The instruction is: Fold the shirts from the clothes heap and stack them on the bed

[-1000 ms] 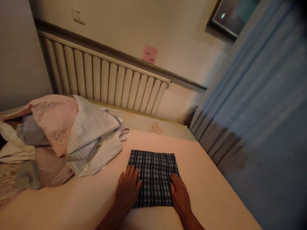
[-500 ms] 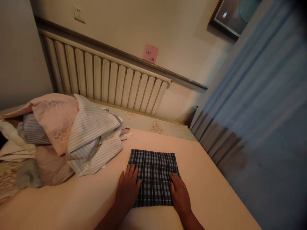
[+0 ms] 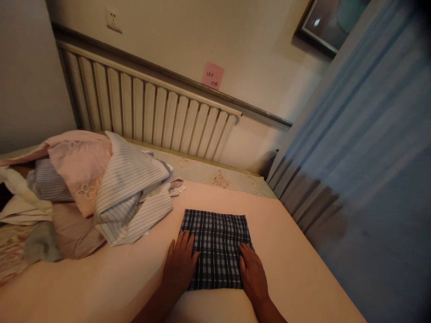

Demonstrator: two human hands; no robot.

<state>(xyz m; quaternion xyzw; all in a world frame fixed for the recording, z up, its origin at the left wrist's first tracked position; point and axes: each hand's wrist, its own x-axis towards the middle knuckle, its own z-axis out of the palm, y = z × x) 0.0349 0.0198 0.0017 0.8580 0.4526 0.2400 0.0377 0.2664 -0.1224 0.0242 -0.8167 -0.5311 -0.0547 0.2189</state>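
Observation:
A dark blue plaid cloth (image 3: 218, 251), roughly square, lies flat on the pale pink bed sheet (image 3: 289, 278). My left hand (image 3: 179, 262) rests flat over its left edge, fingers stretched out and the thumb pointing inward. On the opposite edge lies my right hand (image 3: 253, 271), palm down with extended fingers. Neither hand grasps anything. Both cover parts of the cloth's side edges. Whether the cloth is folded in layers cannot be made out.
At the left is a heap of fabrics, including a striped cloth (image 3: 129, 179) and a pink embroidered cloth (image 3: 81, 166). A radiator (image 3: 148, 107) runs along the wall behind the bed. A blue curtain (image 3: 363, 170) hangs at the right.
The view has shifted very slightly. Both hands and the plaid cloth stay where they were.

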